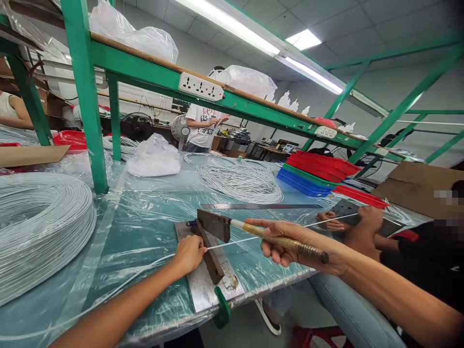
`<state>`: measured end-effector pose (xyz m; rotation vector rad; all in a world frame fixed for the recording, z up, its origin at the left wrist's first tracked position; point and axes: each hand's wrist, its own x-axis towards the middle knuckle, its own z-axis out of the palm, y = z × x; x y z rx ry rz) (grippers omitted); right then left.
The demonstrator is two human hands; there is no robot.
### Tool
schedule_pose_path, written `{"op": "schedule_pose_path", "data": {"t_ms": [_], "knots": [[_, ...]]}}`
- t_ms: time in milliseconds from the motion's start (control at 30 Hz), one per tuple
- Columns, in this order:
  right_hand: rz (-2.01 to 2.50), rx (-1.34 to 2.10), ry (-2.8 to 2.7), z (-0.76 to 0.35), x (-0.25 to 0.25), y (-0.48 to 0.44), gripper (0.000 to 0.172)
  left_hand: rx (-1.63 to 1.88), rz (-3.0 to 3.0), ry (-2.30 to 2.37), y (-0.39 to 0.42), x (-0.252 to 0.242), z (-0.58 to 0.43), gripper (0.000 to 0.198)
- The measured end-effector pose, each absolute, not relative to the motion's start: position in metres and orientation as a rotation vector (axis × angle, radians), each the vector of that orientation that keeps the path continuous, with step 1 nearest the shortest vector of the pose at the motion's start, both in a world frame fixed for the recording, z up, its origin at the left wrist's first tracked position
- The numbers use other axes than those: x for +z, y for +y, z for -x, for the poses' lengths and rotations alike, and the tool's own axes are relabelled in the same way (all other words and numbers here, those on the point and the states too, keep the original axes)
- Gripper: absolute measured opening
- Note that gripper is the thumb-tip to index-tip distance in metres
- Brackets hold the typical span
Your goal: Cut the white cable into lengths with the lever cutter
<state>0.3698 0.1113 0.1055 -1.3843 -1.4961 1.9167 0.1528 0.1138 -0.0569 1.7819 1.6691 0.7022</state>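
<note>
My left hand (pixel 190 252) is closed, pinching a white cable (pixel 232 242) beside a dark metal bar (pixel 212 261) on a metal base plate (pixel 203 288). The cable runs from the lower left, through my fingers, and on behind my right hand (pixel 284 239). That hand holds the long worn handle (pixel 300 247) of a hinged lever cutter, its forefinger stretched along it. The cutter's dark blade (pixel 213 224) is raised above the bar, tilted. A green clamp (pixel 222 309) sits at the plate's front corner, on the table edge.
A large cable coil (pixel 43 232) lies left, with looser cable (pixel 239 181) behind. A steel ruler (pixel 266 207) lies behind the cutter. Stacked trays (pixel 315 171) stand back right. Close on the right, a co-worker's hands (pixel 369 217) are at another plate. A green shelf frame (pixel 85 96) crosses overhead.
</note>
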Motion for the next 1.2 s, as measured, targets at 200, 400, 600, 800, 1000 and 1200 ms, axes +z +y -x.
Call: {"op": "schedule_pose_path", "data": {"t_ms": [200, 400, 600, 800, 1000, 1200], "knots": [[1.465, 1.885, -1.48, -0.366, 0.108, 0.109, 0.059, 0.749, -1.602, 1.559, 0.131, -0.076, -0.153, 0.018], [1.494, 1.85, -1.466, -0.365, 0.109, 0.109, 0.069, 0.855, -1.463, 1.497, 0.14, -0.089, -0.154, 0.03], [1.603, 1.891, -1.492, -0.366, 0.1, 0.096, 0.08, 0.917, -1.389, 1.529, 0.142, -0.09, -0.158, 0.033], [1.795, 1.758, -1.38, -0.361, 0.056, 0.069, 0.051, 0.947, -1.368, 1.547, 0.143, -0.091, -0.16, 0.034], [1.768, 1.576, -1.621, -0.368, 0.018, 0.056, 0.057, 0.977, -1.374, 1.55, 0.146, -0.095, -0.162, 0.036], [1.696, 1.485, -1.705, -0.37, 0.016, 0.046, 0.071, 0.977, -1.37, 1.533, 0.148, -0.1, -0.163, 0.037]]}}
